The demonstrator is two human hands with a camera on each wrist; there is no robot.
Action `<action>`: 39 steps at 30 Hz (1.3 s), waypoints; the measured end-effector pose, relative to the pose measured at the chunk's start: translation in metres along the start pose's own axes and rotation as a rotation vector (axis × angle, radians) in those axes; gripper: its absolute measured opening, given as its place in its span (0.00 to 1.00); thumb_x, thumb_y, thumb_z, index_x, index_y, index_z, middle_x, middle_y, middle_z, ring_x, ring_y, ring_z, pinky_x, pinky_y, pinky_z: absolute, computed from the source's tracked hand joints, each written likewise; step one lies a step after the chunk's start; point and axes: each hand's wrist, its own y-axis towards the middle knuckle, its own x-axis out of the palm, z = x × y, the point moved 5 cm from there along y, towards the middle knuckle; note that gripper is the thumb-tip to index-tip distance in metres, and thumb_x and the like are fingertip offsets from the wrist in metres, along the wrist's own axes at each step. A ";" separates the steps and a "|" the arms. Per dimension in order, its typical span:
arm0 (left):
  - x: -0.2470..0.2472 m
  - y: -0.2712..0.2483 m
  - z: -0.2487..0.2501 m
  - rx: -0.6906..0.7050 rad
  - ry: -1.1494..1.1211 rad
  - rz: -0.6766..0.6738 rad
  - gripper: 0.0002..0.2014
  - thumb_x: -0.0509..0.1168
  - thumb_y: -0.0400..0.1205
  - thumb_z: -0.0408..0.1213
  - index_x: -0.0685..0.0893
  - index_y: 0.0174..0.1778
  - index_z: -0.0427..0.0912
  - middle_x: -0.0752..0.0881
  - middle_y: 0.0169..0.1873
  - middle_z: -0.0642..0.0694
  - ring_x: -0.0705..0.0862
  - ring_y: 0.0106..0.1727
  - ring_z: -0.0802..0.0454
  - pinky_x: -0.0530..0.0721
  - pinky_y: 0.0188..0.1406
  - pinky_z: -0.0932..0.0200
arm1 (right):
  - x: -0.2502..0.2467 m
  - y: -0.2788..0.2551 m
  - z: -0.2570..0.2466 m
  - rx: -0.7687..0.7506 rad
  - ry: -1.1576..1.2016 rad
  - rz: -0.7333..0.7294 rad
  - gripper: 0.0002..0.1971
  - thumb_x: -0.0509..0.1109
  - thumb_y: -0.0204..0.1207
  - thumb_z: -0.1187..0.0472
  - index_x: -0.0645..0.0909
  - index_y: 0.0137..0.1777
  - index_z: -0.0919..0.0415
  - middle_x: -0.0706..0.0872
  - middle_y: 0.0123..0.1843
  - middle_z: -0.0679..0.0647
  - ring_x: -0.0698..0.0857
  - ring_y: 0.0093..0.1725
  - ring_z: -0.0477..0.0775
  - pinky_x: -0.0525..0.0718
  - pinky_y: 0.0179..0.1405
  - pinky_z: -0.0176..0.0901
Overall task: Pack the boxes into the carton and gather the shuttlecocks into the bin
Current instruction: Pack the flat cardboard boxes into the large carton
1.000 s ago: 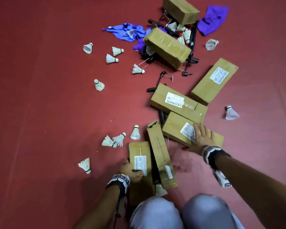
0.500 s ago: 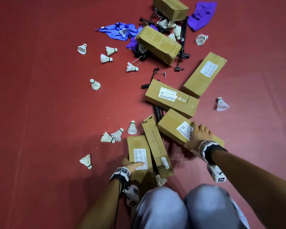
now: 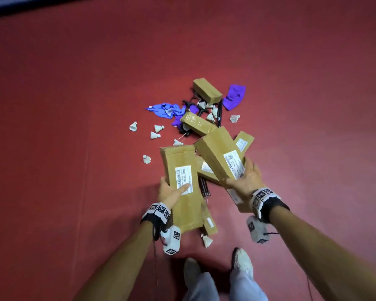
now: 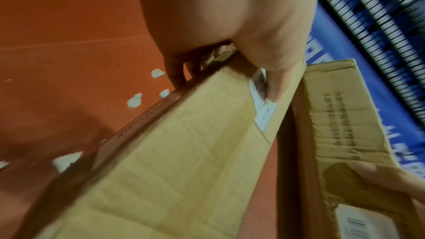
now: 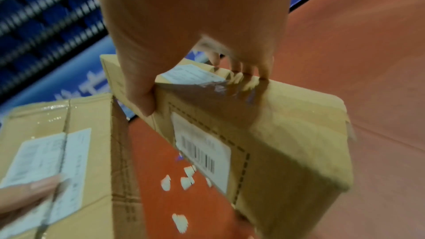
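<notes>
My left hand grips a long brown labelled box, thumb on its white label. My right hand grips a second brown box from its near end, fingers curled over the edge. Both boxes are lifted off the red floor, side by side and tilted. Below them on the floor lie more brown boxes and a narrow one. White shuttlecocks are scattered around. No carton or bin is in view.
Purple cloths and black frame pieces lie tangled among the far boxes. My shoes stand just behind the pile. A blue banner and rows of seats run along the court edge.
I have risen from a crouch, so the pile looks farther away. Both hands, which rested on boxes on the floor, now hold those boxes lifted in the air.
</notes>
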 end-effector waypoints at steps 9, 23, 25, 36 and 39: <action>-0.109 -0.185 0.290 0.406 -0.176 -0.100 0.32 0.81 0.76 0.50 0.73 0.71 0.47 0.84 0.59 0.55 0.83 0.63 0.52 0.78 0.72 0.53 | -0.221 -0.130 -0.212 -0.286 0.625 0.054 0.40 0.88 0.64 0.41 0.69 0.72 0.31 0.86 0.66 0.39 0.87 0.65 0.45 0.83 0.71 0.55; -0.041 -0.241 0.438 0.450 -0.308 -0.589 0.34 0.74 0.66 0.47 0.86 0.67 0.33 0.91 0.62 0.35 0.88 0.64 0.39 0.84 0.71 0.41 | -0.347 -0.144 -0.229 -0.330 0.768 0.017 0.20 0.84 0.73 0.50 0.85 0.63 0.50 0.94 0.53 0.39 0.92 0.53 0.40 0.88 0.60 0.44; -0.015 -0.237 0.461 0.448 -0.348 -0.648 0.32 0.72 0.65 0.44 0.87 0.64 0.33 0.91 0.61 0.36 0.89 0.61 0.42 0.85 0.67 0.44 | -0.375 -0.114 -0.214 -0.349 0.756 0.034 0.25 0.85 0.70 0.49 0.83 0.66 0.49 0.94 0.55 0.40 0.92 0.54 0.39 0.88 0.59 0.42; 0.153 -0.204 0.625 0.606 -0.479 -0.686 0.45 0.84 0.70 0.49 0.70 0.82 0.50 0.85 0.72 0.39 0.92 0.58 0.50 0.91 0.51 0.57 | -0.568 0.056 -0.168 -0.480 0.803 0.137 0.34 0.86 0.70 0.51 0.75 0.73 0.50 0.91 0.61 0.42 0.89 0.57 0.34 0.86 0.53 0.30; 0.199 -0.203 0.661 0.589 -0.350 -0.726 0.59 0.87 0.54 0.64 0.74 0.79 0.41 0.88 0.68 0.42 0.88 0.68 0.45 0.89 0.62 0.48 | -0.597 0.091 -0.159 -0.481 0.858 0.172 0.36 0.88 0.68 0.48 0.75 0.74 0.48 0.91 0.62 0.44 0.90 0.61 0.39 0.87 0.61 0.39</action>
